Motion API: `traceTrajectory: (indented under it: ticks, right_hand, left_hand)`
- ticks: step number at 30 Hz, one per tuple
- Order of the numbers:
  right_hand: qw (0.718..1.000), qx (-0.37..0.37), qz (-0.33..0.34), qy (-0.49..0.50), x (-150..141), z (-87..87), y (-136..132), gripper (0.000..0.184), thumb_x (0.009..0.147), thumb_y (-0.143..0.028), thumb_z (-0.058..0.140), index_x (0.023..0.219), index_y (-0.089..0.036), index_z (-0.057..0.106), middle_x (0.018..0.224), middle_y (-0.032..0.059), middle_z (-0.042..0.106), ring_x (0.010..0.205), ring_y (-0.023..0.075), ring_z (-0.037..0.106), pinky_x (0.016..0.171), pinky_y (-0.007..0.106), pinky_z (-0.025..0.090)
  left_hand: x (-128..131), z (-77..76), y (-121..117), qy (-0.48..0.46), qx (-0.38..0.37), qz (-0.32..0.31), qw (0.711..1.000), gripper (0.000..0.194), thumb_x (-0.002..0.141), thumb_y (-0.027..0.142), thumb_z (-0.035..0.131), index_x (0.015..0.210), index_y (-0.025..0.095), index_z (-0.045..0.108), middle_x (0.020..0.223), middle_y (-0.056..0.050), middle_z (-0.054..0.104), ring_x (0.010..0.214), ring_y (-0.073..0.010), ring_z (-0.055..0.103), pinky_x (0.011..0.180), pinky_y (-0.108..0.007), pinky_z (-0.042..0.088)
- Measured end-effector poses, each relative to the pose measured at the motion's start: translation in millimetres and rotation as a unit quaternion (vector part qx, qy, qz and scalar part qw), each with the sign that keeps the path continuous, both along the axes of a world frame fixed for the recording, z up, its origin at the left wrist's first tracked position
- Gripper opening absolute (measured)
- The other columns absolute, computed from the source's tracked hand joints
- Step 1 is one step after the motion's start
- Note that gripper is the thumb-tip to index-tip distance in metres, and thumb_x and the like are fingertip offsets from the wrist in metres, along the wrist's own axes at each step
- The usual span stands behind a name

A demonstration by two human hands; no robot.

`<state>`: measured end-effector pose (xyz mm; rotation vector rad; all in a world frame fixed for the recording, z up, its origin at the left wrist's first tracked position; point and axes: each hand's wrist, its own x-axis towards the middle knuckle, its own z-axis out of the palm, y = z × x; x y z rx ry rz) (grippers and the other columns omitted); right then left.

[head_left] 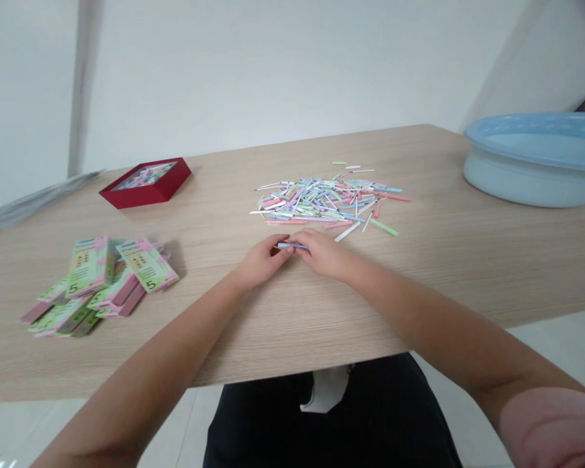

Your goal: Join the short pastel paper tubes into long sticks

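A slim light-blue pen [292, 246] is held level between my two hands, just above the front part of the table. My left hand [264, 261] has its fingers closed on the pen's left part. On its right part my right hand [318, 251] is closed, the fingertips of both hands meeting. The fingers hide some of the pen. Right behind my hands lies a loose pile of slim pens and pen parts [316, 200] in white, blue, green, purple and coral.
A red box [149, 194] with pastel pieces in it stands at the back left. Several green-and-pink cartons [90, 266] are heaped at the left. A large light-blue basin [531, 172] sits at the right. Clear plastic [34, 200] lies along the table's far left edge.
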<state>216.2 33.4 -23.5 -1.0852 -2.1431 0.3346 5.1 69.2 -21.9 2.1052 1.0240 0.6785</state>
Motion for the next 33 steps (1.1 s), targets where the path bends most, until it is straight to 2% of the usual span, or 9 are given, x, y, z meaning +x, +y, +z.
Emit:
traceTrajectory:
  ticks: [2, 5, 12, 18, 24, 26, 29, 31, 33]
  right_hand:
    - [0.999, -0.010, 0.008, 0.035, -2.7, -6.7, 2.6, 0.023, 0.097, -0.011, 0.062, 0.117, -0.018, 0.068, 0.120, 0.0104, 0.073, 0.116, 0.0229, 0.066, 0.103, 0.039, 0.048]
    - [0.997, -0.033, -0.017, 0.071, 0.0, -14.6, 9.4, 0.026, 0.093, -0.013, 0.068, 0.119, -0.019, 0.065, 0.116, 0.0087, 0.073, 0.106, 0.0213, 0.067, 0.094, 0.036, 0.051]
    - [0.989, -0.120, -0.023, 0.087, 12.1, -15.1, 15.4, 0.008, 0.094, -0.019, 0.063, 0.102, -0.019, 0.065, 0.086, -0.0002, 0.069, 0.077, 0.0150, 0.064, 0.071, 0.027, 0.047]
    - [0.991, -0.118, -0.013, 0.059, 12.6, -9.6, 11.3, 0.011, 0.097, -0.027, 0.061, 0.101, -0.020, 0.067, 0.085, 0.0000, 0.071, 0.074, 0.0149, 0.061, 0.068, 0.027, 0.043]
    - [0.994, -0.102, 0.029, -0.008, 12.0, -4.3, 6.0, 0.012, 0.094, -0.031, 0.068, 0.098, -0.019, 0.070, 0.082, 0.0005, 0.069, 0.072, 0.0148, 0.061, 0.067, 0.027, 0.041]
    - [0.995, -0.100, 0.017, -0.011, 11.9, -2.1, 4.3, 0.020, 0.096, -0.038, 0.067, 0.098, -0.019, 0.071, 0.084, 0.0017, 0.070, 0.073, 0.0152, 0.061, 0.067, 0.027, 0.041]
    - [0.993, -0.115, 0.003, 0.005, 13.7, -0.2, 3.9, 0.029, 0.103, -0.044, 0.057, 0.102, -0.019, 0.071, 0.082, 0.0015, 0.070, 0.073, 0.0150, 0.061, 0.066, 0.027, 0.040]
    - [0.994, -0.112, -0.018, -0.003, 16.4, 0.6, 5.2, 0.028, 0.104, -0.041, 0.055, 0.102, -0.018, 0.071, 0.083, 0.0018, 0.070, 0.074, 0.0152, 0.061, 0.066, 0.027, 0.039]
    - [0.995, -0.085, -0.053, -0.022, 19.5, 2.2, 7.6, 0.024, 0.104, -0.036, 0.054, 0.099, -0.018, 0.070, 0.087, 0.0029, 0.071, 0.078, 0.0159, 0.061, 0.070, 0.027, 0.040]
  left_hand:
    - [9.7, -4.2, 5.7, -0.066, -0.060, -0.009, 0.996, 0.050, 0.088, 0.062, 0.070, 0.110, 0.018, 0.075, 0.095, -0.007, 0.076, 0.084, -0.0215, 0.068, 0.078, -0.032, 0.052]
    - [7.9, -10.0, 12.1, -0.136, -0.111, 0.030, 0.984, 0.049, 0.084, 0.063, 0.074, 0.102, 0.017, 0.072, 0.075, -0.001, 0.069, 0.067, -0.0158, 0.061, 0.067, -0.028, 0.048]
    - [-2.0, -17.8, 12.0, -0.243, -0.144, 0.044, 0.958, 0.042, 0.078, 0.052, 0.085, 0.098, 0.018, 0.070, 0.078, 0.000, 0.069, 0.069, -0.0125, 0.058, 0.069, -0.026, 0.045]
    - [0.0, -16.0, 9.6, -0.226, -0.129, 0.068, 0.963, 0.043, 0.075, 0.048, 0.089, 0.100, 0.018, 0.069, 0.077, 0.002, 0.065, 0.066, -0.0119, 0.056, 0.063, -0.025, 0.042]
    - [0.5, -15.0, 9.2, -0.280, -0.124, 0.067, 0.950, 0.053, 0.072, 0.047, 0.091, 0.110, 0.019, 0.066, 0.087, 0.000, 0.069, 0.076, -0.0131, 0.062, 0.075, -0.026, 0.049]
    - [0.9, -14.8, 8.8, -0.287, -0.122, 0.070, 0.948, 0.052, 0.078, 0.052, 0.086, 0.112, 0.018, 0.066, 0.089, -0.001, 0.070, 0.081, -0.0144, 0.065, 0.079, -0.028, 0.051]
    - [1.5, -14.4, 7.9, -0.300, -0.127, 0.078, 0.942, 0.057, 0.088, 0.060, 0.074, 0.127, 0.019, 0.063, 0.095, -0.004, 0.070, 0.092, -0.0182, 0.070, 0.085, -0.032, 0.055]
    - [1.3, -14.4, 7.3, -0.291, -0.116, 0.083, 0.946, 0.061, 0.093, 0.061, 0.066, 0.138, 0.020, 0.059, 0.093, -0.003, 0.068, 0.089, -0.0186, 0.071, 0.083, -0.034, 0.057]
    - [0.1, -14.7, 6.7, -0.247, -0.070, 0.084, 0.963, 0.059, 0.098, 0.059, 0.060, 0.141, 0.020, 0.059, 0.090, -0.002, 0.065, 0.079, -0.0165, 0.068, 0.079, -0.033, 0.056]
